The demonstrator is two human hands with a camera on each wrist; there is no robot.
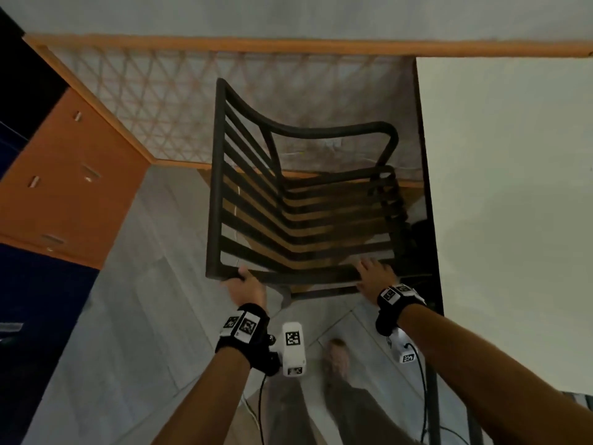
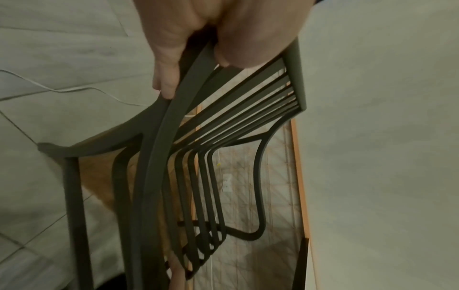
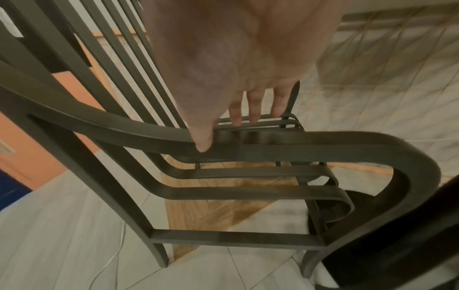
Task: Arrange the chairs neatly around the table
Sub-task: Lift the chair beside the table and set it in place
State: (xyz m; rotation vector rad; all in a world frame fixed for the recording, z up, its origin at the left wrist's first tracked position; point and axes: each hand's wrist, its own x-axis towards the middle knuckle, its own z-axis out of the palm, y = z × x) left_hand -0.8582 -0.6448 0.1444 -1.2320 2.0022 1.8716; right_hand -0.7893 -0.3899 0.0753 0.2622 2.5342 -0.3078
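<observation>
A dark slatted chair with curved armrests stands on the tiled floor, right beside the white-topped table. My left hand grips the left end of the backrest's top rail, fingers curled over it. Over the rail's right end is my right hand. Its fingers are straight, and the thumb touches the chair's right armrest. The chair's right side sits against the table's dark edge.
An orange cabinet stands at the left. A wood-framed panel with a lattice pattern runs behind the chair. A thin white cable lies on the floor, and my foot is below the chair.
</observation>
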